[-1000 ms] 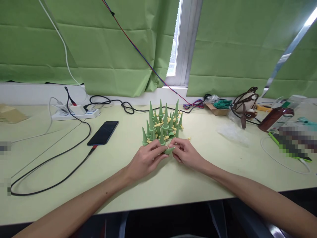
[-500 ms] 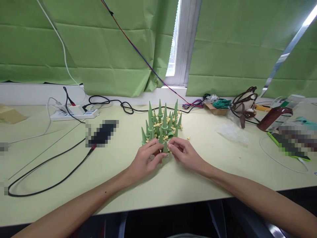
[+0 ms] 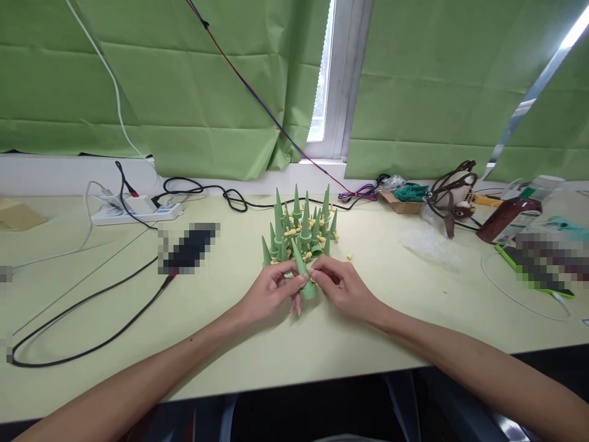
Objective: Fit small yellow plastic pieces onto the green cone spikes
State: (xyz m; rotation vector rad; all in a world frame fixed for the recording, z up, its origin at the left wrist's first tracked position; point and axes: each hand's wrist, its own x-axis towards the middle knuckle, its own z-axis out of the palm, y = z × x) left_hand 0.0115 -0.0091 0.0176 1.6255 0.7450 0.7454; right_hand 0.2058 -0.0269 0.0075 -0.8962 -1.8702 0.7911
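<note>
A green plant-watering spike [image 3: 301, 264] is held in front of me, its tip leaning up and to the left and its wide collar low. My left hand [image 3: 271, 288] grips it from the left between thumb and fingers. From the right, my right hand [image 3: 340, 279] pinches at its side just above the collar, where a bit of yellow, apparently its small valve, shows; the fingertips hide most of it. Behind both hands stands a cluster of similar green spikes [image 3: 305, 224] with yellow valves, mostly points up.
A small yellow piece [image 3: 350, 257] lies right of the cluster. Left are a dark blurred device [image 3: 191, 245] on a black cable and a white power strip [image 3: 138, 213]. Clear plastic [image 3: 427, 245], a cardboard box [image 3: 401, 202] and a brown bottle [image 3: 508, 220] sit to the right.
The spike in my left hand has turned and come toward me, so its long body and collar now show. My right hand stays close against its side.
</note>
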